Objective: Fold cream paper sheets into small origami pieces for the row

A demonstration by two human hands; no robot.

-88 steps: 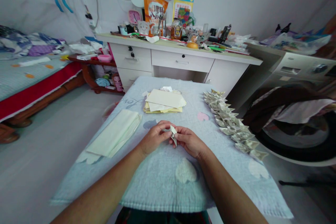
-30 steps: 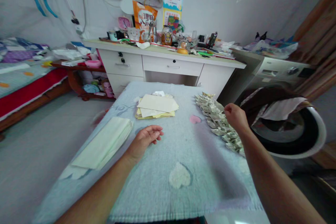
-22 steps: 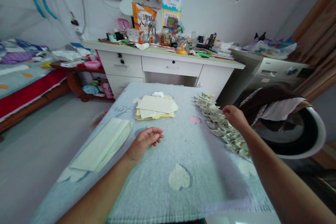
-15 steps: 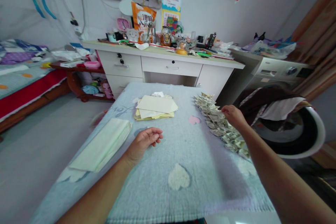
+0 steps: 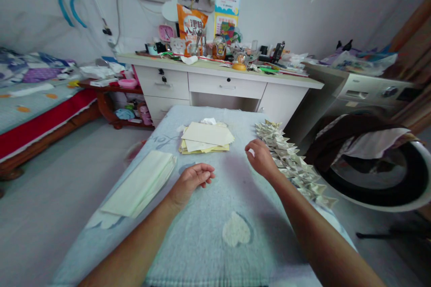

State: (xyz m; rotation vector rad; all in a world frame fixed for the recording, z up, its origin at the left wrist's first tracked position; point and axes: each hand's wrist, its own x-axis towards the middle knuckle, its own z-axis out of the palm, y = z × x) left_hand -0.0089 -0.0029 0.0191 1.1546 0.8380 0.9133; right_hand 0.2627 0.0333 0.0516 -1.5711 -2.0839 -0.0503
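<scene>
Head view: your left hand (image 5: 193,180), fingers loosely curved and slightly parted, over pale-blue cloth (image 5: 198,237) with heart motifs. Your right hand (image 5: 261,159), fingers bent toward thumb, just left of grey-white folded-paper pieces (image 5: 284,147); cannot tell whether fingertips meet. Pieces sharp-pointed, creased, overlapping in long band along cloth's right side; yellow-and-black patterned piece (image 5: 272,123) at far end. Uneven stack of cream and yellow paper sheets (image 5: 208,134) beyond your left hand; pale-green folded bundle (image 5: 139,184) farther left.

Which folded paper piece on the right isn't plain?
The yellow-and-black patterned piece at the far end, nearest the desk. The other folded pieces look plain and pale.
</scene>
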